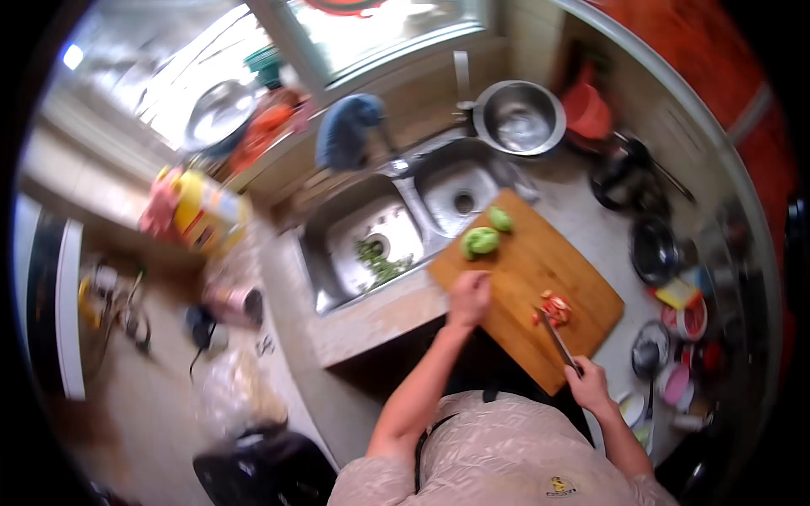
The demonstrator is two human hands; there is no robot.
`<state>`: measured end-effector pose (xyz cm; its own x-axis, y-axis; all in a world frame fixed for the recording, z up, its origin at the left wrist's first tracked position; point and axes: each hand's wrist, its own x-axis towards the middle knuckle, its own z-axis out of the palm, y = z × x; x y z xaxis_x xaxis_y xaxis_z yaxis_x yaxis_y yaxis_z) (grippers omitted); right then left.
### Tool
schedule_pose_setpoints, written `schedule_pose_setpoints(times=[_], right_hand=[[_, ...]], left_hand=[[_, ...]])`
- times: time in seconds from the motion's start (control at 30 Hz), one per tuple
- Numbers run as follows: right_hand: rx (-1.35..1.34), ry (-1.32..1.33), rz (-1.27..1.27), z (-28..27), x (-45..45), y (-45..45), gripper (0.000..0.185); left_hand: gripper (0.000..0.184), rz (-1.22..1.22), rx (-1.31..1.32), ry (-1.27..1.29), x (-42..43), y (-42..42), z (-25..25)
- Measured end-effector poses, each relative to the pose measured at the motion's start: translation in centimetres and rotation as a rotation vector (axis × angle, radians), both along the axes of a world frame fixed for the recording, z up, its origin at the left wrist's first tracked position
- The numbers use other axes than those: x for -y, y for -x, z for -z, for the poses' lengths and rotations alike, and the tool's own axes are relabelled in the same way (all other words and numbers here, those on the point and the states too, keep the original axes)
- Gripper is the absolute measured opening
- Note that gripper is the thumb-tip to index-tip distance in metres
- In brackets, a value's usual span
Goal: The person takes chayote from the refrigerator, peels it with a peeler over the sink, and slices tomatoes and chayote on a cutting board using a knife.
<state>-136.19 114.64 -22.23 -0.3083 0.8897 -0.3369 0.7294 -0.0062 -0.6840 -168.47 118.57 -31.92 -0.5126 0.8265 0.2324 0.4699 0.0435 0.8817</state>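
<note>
A wooden cutting board (540, 270) lies at an angle on the counter beside the sink. My right hand (588, 384) is closed around the handle of a knife (557, 338), whose blade tip touches a small heap of chopped red pieces (554, 310). My left hand (469, 299) rests over the board's left edge with its fingers curled; whatever it may hold is hidden. Just above it on the board sit a green vegetable (480, 243) and another green piece (500, 219).
The double sink (350, 221) has green scraps in its left basin. A steel bowl (519, 117) stands behind the board, with dark pans (654, 250) to the right. A yellow jug (209, 211) and plastic bag (239, 390) are at the left.
</note>
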Motion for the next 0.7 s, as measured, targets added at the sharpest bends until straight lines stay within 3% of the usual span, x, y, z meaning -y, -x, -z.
schedule_pose_setpoints(times=[0.1, 0.13, 0.2, 0.4, 0.47, 0.53, 0.7], right_hand=[[-0.063, -0.010, 0.016, 2.6, 0.4, 0.2, 0.022], [-0.068, 0.020, 0.019, 3.1, 0.4, 0.5, 0.023], [-0.064, 0.070, 0.033, 2.7, 0.8, 1.7, 0.024], [-0.074, 0.067, 0.068, 3.8, 0.7, 1.6, 0.024], [-0.050, 0.057, 0.090, 3.6, 1.0, 1.5, 0.023], [0.008, 0.068, 0.114, 3.0, 1.1, 1.6, 0.022], [0.017, -0.014, 0.179, 3.1, 2.2, 1.6, 0.021]], left_hand=[[0.019, -0.170, -0.053, 0.098, -0.5, 2.4, 0.7], [0.029, -0.159, -0.139, 0.162, -1.1, 3.0, 0.4], [0.044, -0.124, -0.395, 0.049, -3.0, 4.0, -0.2], [0.068, 0.156, -0.502, 0.145, -7.8, 3.8, -1.1], [0.061, 0.177, -0.478, 0.085, -10.3, 3.9, -1.6], [0.056, 0.352, -0.498, 0.113, -13.4, 4.1, -1.8], [0.035, 0.646, -0.758, 0.372, -18.9, 4.0, 0.5]])
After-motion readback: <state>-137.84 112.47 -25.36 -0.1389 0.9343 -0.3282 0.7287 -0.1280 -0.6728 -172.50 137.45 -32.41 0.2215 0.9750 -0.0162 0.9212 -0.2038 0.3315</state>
